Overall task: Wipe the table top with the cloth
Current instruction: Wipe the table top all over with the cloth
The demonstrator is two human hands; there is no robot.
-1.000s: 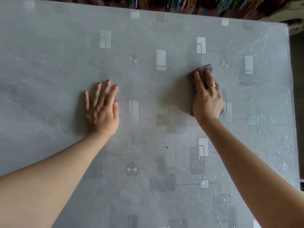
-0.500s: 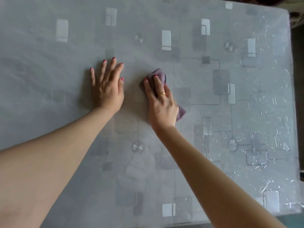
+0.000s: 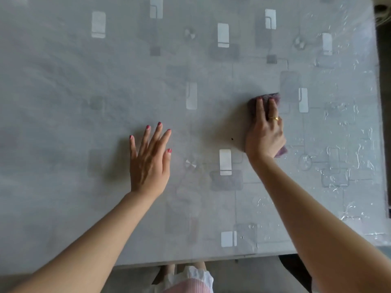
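Only a dark speck (image 3: 232, 139) just beside the cloth-covered right hand (image 3: 264, 136).

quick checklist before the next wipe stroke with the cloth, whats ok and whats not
1. Cloth under the right hand: ok, fingers press it flat on the table top.
2. Left hand out of the stroke path: ok, it rests flat, apart from the cloth.
3. Water droplets on the right side: not ok, the area looks wet and unwiped.
4. Small dark speck beside the right hand: not ok, not yet wiped off.
5. Cloth cleanliness: cannot tell, its underside is hidden.
6. Nothing standing in the path to the right edge: ok.
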